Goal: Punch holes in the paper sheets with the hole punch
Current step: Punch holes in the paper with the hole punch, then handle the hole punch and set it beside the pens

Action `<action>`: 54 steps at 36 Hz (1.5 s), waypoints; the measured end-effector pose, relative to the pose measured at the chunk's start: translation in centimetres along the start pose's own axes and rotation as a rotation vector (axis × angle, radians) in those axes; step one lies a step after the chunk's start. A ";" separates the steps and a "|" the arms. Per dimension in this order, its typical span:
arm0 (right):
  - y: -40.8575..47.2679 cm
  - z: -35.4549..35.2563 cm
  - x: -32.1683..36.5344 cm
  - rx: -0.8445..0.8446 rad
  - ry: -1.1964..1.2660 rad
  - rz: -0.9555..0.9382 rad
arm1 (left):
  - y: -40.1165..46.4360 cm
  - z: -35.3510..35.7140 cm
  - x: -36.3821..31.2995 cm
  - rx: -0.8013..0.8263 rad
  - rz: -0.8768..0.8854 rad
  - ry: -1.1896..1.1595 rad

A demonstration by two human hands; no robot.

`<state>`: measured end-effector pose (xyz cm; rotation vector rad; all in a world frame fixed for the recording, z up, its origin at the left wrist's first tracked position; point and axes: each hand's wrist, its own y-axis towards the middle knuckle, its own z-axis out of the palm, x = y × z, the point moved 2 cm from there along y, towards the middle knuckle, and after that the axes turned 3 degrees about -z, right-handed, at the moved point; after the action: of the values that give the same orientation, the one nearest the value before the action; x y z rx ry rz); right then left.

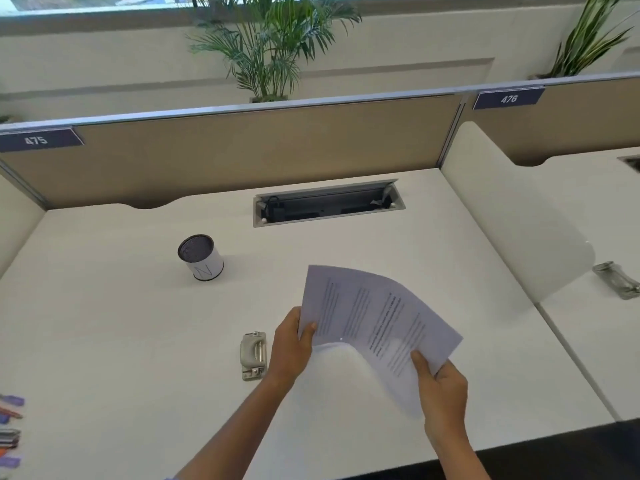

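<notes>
Printed paper sheets (374, 320) curve upward above the white desk (121, 323), held in the air by both hands. My left hand (291, 348) pinches their left edge, thumb on top. My right hand (441, 386) grips the lower right corner. A grey metal hole punch (253, 355) lies on the desk just left of my left hand, apart from the paper. Part of the desk under the sheets is hidden.
A white cylindrical pen holder (201, 257) with a dark mesh inside stands at the left rear. An open cable tray (327, 206) is set into the desk's back. Pens and markers (10, 431) lie at the left edge. A white divider (512, 223) bounds the right side.
</notes>
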<state>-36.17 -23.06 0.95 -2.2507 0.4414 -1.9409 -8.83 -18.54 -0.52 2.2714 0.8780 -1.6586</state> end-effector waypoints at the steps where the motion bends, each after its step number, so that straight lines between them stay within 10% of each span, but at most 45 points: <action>1: 0.1 -0.2 -0.1 -0.010 0.016 0.023 | 0.2 0.1 -0.1 0.006 0.002 -0.012; 29: 7.9 -6.8 -2.5 -0.238 0.518 0.357 | -4.2 1.6 2.2 0.093 -0.160 -0.055; 54: 6.6 -7.3 -3.7 -0.250 0.415 0.436 | -4.1 0.1 2.6 0.044 -0.120 -0.004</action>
<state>-44.63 -27.49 -3.33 -1.6544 1.1715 -2.1826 -10.73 -14.43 -2.21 2.2849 1.0052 -1.7477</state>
